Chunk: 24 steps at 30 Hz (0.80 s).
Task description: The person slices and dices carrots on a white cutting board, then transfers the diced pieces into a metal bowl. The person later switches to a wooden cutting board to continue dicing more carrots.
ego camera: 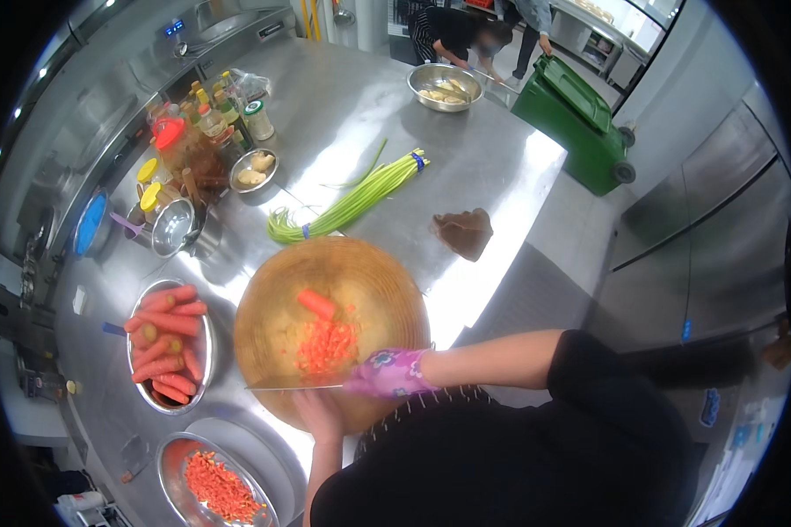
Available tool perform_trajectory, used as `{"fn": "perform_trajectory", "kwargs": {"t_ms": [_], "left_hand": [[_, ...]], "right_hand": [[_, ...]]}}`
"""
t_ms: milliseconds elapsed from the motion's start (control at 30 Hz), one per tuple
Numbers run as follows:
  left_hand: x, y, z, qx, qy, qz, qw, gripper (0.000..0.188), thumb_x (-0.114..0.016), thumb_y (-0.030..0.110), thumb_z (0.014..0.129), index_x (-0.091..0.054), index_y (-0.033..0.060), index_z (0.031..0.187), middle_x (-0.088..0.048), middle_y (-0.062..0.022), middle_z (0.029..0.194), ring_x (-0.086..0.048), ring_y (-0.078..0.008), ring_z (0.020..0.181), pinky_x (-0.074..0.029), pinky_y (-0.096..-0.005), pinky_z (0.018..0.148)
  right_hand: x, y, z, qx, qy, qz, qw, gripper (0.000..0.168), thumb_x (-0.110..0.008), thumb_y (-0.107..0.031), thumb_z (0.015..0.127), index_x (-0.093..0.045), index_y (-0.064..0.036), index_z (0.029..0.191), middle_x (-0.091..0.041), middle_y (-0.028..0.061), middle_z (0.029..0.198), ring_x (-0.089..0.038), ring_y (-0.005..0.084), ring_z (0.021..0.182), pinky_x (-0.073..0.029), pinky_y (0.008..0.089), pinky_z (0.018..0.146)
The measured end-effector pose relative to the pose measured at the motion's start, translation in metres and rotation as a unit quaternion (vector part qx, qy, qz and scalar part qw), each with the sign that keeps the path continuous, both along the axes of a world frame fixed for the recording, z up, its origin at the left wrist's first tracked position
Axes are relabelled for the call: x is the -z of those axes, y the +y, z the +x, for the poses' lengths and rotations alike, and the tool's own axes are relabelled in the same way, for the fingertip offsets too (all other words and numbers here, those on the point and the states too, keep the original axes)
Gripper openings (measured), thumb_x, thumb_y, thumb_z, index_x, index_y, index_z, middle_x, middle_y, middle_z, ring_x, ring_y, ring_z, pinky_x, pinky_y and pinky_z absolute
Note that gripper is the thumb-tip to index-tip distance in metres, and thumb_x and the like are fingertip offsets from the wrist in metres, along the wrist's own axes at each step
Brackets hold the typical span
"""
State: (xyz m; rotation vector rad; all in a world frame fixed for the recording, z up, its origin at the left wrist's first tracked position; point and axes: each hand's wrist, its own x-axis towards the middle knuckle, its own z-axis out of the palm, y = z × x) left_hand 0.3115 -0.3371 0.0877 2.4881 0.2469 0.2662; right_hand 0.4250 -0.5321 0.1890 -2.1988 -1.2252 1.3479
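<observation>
A round wooden chopping block (254, 309) lies before me on the steel table. My right hand (385, 374), in a pink flowered glove, grips the handle end of a kitchen knife (296, 387), its blade reaching left across the block's near part. My left hand (316, 410) is bare and sits at the near side of the blade; its fingertips are partly hidden, so I cannot tell whether it holds anything. Just beyond the blade is a heap of chopped carrot (326, 344), with a thick carrot piece (316, 304) behind it.
Left are a bowl of whole carrots (169, 323) and a bowl of diced carrot (221, 487). Beyond the block lie bundled green stalks (352, 201) and a brown cloth-like item (465, 234). Bottles and jars (198, 145) crowd the back left. Two people stand past the table near a green wheeled bin (567, 125).
</observation>
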Motion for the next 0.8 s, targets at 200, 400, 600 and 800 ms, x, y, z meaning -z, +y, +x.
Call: {"fn": "perform_trajectory", "kwargs": {"t_ms": [200, 400, 600, 800], "left_hand": [[0.006, -0.003, 0.001, 0.019, -0.05, 0.028, 0.998, 0.037, -0.056, 0.002, 0.088, -0.051, -0.0003, 0.124, -0.05, -0.0274, 0.124, -0.046, -0.0481, 0.113, -0.036, -0.0537, 0.098], [0.007, 0.001, 0.0, 0.011, -0.093, 0.005, 0.996, 0.046, -0.058, 0.0, 0.083, -0.053, 0.0031, 0.129, -0.054, -0.0249, 0.123, -0.051, -0.0451, 0.111, -0.043, -0.0507, 0.095], [0.005, 0.001, -0.01, -0.024, -0.098, 0.02, 0.995, 0.026, -0.058, 0.003, 0.088, -0.055, -0.0013, 0.113, -0.052, -0.0242, 0.114, -0.052, -0.0431, 0.104, -0.046, -0.0476, 0.087], [0.007, 0.0, -0.009, -0.024, -0.115, 0.028, 0.993, 0.015, -0.061, 0.006, 0.088, -0.055, -0.0009, 0.1, -0.052, -0.0194, 0.099, -0.052, -0.0397, 0.094, -0.046, -0.0472, 0.082]], "right_hand": [[0.058, -0.013, -0.008, 0.063, 0.008, 0.103, 0.993, 0.043, -0.039, -0.035, 0.103, -0.053, -0.004, 0.129, -0.058, 0.0107, 0.123, -0.061, 0.0198, 0.09, -0.048, 0.0312, 0.085], [-0.032, 0.001, 0.003, 0.15, 0.041, 0.047, 0.987, 0.052, -0.037, -0.046, 0.102, -0.06, -0.001, 0.112, -0.063, 0.0173, 0.098, -0.062, 0.0285, 0.088, -0.047, 0.0373, 0.084], [-0.058, 0.007, -0.013, 0.194, 0.107, -0.006, 0.975, 0.053, -0.036, -0.046, 0.103, -0.06, 0.001, 0.109, -0.065, 0.0206, 0.087, -0.064, 0.0373, 0.092, -0.047, 0.0411, 0.086], [-0.036, 0.008, -0.018, 0.215, 0.088, 0.034, 0.972, 0.044, -0.042, -0.041, 0.104, -0.054, -0.002, 0.087, -0.048, 0.0033, 0.07, -0.048, 0.0146, 0.066, -0.042, 0.0308, 0.066]]}}
